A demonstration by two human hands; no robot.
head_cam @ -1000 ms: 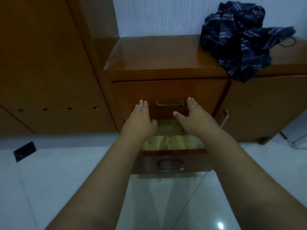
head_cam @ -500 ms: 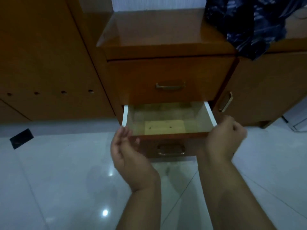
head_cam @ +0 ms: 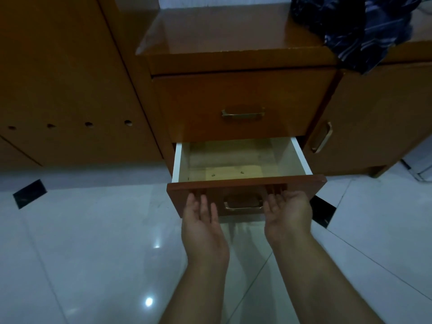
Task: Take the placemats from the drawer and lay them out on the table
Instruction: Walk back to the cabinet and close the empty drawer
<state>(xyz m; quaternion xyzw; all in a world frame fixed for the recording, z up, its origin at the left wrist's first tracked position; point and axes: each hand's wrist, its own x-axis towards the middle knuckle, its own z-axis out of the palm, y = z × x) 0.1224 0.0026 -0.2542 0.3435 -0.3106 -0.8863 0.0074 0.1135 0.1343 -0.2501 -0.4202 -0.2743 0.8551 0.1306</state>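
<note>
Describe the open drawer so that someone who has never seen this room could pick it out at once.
Find the orange-brown wooden cabinet with a dark striped cloth bunched on its top. The open drawer is the lower of two stacked under that top, just above the white floor. Unlike the shut drawer above, it is pulled out, showing white side walls and a pale bottom.

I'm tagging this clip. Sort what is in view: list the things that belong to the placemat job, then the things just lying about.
Belongs to the job:
- open lower drawer, no placemats visible inside
- left hand and right hand, open, fingertips at the drawer front

Just lying about:
- closed upper drawer
- dark striped cloth on the cabinet top
- cabinet door beside the drawers
</note>
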